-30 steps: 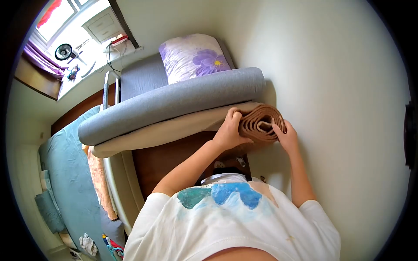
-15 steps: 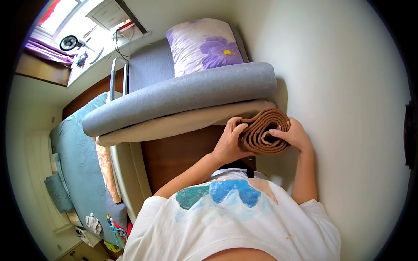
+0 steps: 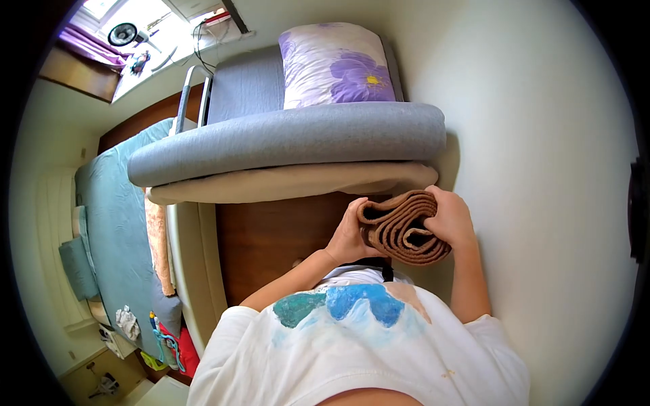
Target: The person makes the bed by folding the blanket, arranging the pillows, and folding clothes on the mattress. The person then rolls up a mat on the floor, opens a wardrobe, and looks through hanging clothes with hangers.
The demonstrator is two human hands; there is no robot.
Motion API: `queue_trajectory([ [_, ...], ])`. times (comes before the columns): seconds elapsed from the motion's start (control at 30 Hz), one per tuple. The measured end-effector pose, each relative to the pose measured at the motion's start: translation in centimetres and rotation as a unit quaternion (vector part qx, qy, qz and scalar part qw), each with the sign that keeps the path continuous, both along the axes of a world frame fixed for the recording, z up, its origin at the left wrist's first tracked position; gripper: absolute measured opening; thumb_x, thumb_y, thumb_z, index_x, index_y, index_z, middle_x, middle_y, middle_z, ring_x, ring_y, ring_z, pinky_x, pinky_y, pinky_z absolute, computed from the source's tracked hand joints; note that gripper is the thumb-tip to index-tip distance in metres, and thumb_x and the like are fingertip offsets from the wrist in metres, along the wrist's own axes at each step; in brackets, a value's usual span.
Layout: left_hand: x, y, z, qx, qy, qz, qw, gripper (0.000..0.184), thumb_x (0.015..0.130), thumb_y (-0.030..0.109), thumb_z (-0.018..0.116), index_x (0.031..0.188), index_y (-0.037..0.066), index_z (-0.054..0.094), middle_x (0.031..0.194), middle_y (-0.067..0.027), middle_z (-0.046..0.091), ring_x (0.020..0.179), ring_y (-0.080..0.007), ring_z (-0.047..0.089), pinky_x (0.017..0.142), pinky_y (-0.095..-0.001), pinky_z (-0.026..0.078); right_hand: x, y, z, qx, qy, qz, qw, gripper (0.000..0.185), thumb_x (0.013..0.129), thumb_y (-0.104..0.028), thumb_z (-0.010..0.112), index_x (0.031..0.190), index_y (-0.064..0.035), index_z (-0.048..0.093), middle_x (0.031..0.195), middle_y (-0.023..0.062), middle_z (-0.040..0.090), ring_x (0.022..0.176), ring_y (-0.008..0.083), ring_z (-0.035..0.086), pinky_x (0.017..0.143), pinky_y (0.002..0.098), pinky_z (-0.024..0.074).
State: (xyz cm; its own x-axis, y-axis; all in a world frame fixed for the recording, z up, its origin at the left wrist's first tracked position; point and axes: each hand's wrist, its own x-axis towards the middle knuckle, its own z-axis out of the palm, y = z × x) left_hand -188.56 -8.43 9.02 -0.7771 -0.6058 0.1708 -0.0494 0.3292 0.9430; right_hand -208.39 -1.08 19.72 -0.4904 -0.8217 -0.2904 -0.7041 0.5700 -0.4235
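Now, brown roll: a thick, felt-like brown textile coil point(image 3: 399, 233), just right of the frame's centre, up off the floor, its spiral end facing the camera.
Left-hand grip: the left hand point(image 3: 347, 233) is closed on the coil's left side, fingers toward the upper left of the layers, thumb side low.
Right-hand grip: the right hand point(image 3: 451, 218) is clamped on the coil's right side, fingers over the upper right edge, thumb by the inner opening.
Weight: probably modest; two bare hands seem enough, though the far end is hidden, so its full length is unclear.
Feel: likely soft and bendy but dense, with a matte nap that should resist slipping and no fragile part.
Spring: layers sit loosely, with gaps at the core and a slack fold at upper left, so the coil may loosen or skew if squeezed unevenly.
Best hold: opposite sides, palms around the outermost layer; a thumb in the core could steady the centre, while pinching one layer alone might pull it out of line.
Surroundings: a long grey fabric-covered cylinder point(image 3: 284, 144) and a beige padded layer point(image 3: 291, 184) lie above it in the frame; a pale plain wall point(image 3: 548, 176) fills the right.
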Motion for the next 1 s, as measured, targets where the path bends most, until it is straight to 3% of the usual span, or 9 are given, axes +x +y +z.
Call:
queue_trajectory([
  [0.1, 0.2, 0.6, -0.3, 0.017, -0.012, 0.011, 1.000, 0.086, 0.052, 0.020, 0.083, 0.117, 0.005, 0.029, 0.104, -0.0116, 0.040, 0.096, -0.0228, 0.045, 0.083, -0.0320, 0.040, -0.2, -0.5, 0.6, -0.008, -0.042, 0.105, 0.994, 0.031, 0.057, 0.004, 0.055, 0.087, -0.0020, 0.053, 0.079, 0.0183, 0.058, 0.078, 0.0352, 0.054, 0.067, 0.0390, 0.0429],
  [0.2, 0.0, 1.3, -0.5, 0.114, 0.010, -0.002, 0.993, 0.073, 0.055, 0.013, 0.081, 0.109, 0.005, 0.032, 0.098, -0.0084, 0.040, 0.089, -0.0161, 0.046, 0.078, -0.0262, 0.042, -0.5, -0.4, 0.0, -0.030, -0.038, 0.128, 0.991, 0.027, 0.059, 0.002, 0.058, 0.085, -0.0038, 0.052, 0.078, 0.0166, 0.058, 0.079, 0.0342, 0.054, 0.068, 0.0408, 0.0429],
  [0.33, -1.1, 2.8, 0.7, 0.142, 0.072, 0.000, 0.987, 0.065, 0.057, 0.011, 0.080, 0.103, 0.004, 0.035, 0.093, -0.0083, 0.041, 0.085, -0.0159, 0.047, 0.076, -0.0253, 0.042, -0.8, -0.4, 0.5, -0.030, -0.034, 0.138, 0.989, 0.032, 0.057, 0.006, 0.055, 0.088, -0.0027, 0.054, 0.078, 0.0185, 0.058, 0.078, 0.0353, 0.054, 0.067, 0.0380, 0.0437],
  [0.53, -4.7, 3.0, 1.8, 0.042, 0.050, 0.030, 0.997, 0.070, 0.052, 0.011, 0.082, 0.104, 0.003, 0.035, 0.095, -0.0125, 0.041, 0.089, -0.0235, 0.046, 0.078, -0.0296, 0.040, -4.0, -1.3, 1.2, -0.004, 0.031, 0.132, 0.991, 0.034, 0.060, 0.006, 0.057, 0.093, -0.0036, 0.055, 0.086, 0.0183, 0.058, 0.083, 0.0351, 0.055, 0.072, 0.0376, 0.0443],
  [0.6, -6.8, 1.6, 2.7, 0.036, 0.056, 0.089, 0.994, 0.075, 0.048, 0.013, 0.082, 0.106, 0.001, 0.036, 0.099, -0.0166, 0.043, 0.094, -0.0343, 0.044, 0.082, -0.0382, 0.038, -5.2, -2.6, 1.5, -0.075, 0.034, 0.107, 0.991, 0.031, 0.064, 0.003, 0.058, 0.094, -0.0032, 0.056, 0.086, 0.0173, 0.059, 0.083, 0.0335, 0.056, 0.072, 0.0362, 0.0447],
  [0.67, -8.4, -0.3, 2.4, -0.035, 0.097, 0.094, 0.990, 0.081, 0.047, 0.014, 0.082, 0.111, 0.000, 0.034, 0.104, -0.0174, 0.042, 0.098, -0.0349, 0.043, 0.084, -0.0384, 0.037, -4.5, -4.2, 3.5, -0.180, -0.032, 0.012, 0.983, 0.025, 0.073, -0.006, 0.059, 0.097, -0.0020, 0.056, 0.087, 0.0143, 0.061, 0.083, 0.0281, 0.059, 0.075, 0.0328, 0.0451],
  [0.77, -8.6, -2.2, 2.1, -0.041, 0.040, 0.094, 0.994, 0.087, 0.050, 0.019, 0.081, 0.118, -0.002, 0.030, 0.113, -0.0204, 0.039, 0.108, -0.0353, 0.039, 0.092, -0.0388, 0.034, -2.4, -4.0, 4.5, -0.265, -0.078, 0.008, 0.961, 0.022, 0.075, -0.009, 0.059, 0.096, -0.0028, 0.057, 0.089, 0.0129, 0.061, 0.083, 0.0258, 0.058, 0.077, 0.0320, 0.0443],
  [0.93, -6.1, -3.0, -0.6, -0.037, -0.026, 0.083, 0.996, 0.092, 0.055, 0.025, 0.079, 0.124, -0.003, 0.025, 0.120, -0.0222, 0.035, 0.114, -0.0357, 0.035, 0.096, -0.0388, 0.031, 0.0, -0.7, -0.6, -0.329, 0.095, 0.085, 0.936, 0.020, 0.073, -0.007, 0.060, 0.093, -0.0028, 0.058, 0.098, 0.0116, 0.059, 0.102, 0.0267, 0.051, 0.087, 0.0348, 0.0392],
  [1.0, -5.0, -2.6, -1.0, -0.032, -0.069, 0.071, 0.995, 0.093, 0.058, 0.026, 0.078, 0.126, -0.003, 0.022, 0.123, -0.0234, 0.033, 0.116, -0.0363, 0.032, 0.097, -0.0387, 0.030, 1.0, 0.3, -0.7, -0.330, 0.089, 0.055, 0.938, 0.021, 0.072, -0.007, 0.062, 0.092, -0.0028, 0.058, 0.098, 0.0109, 0.059, 0.107, 0.0285, 0.048, 0.090, 0.0366, 0.0373],
])
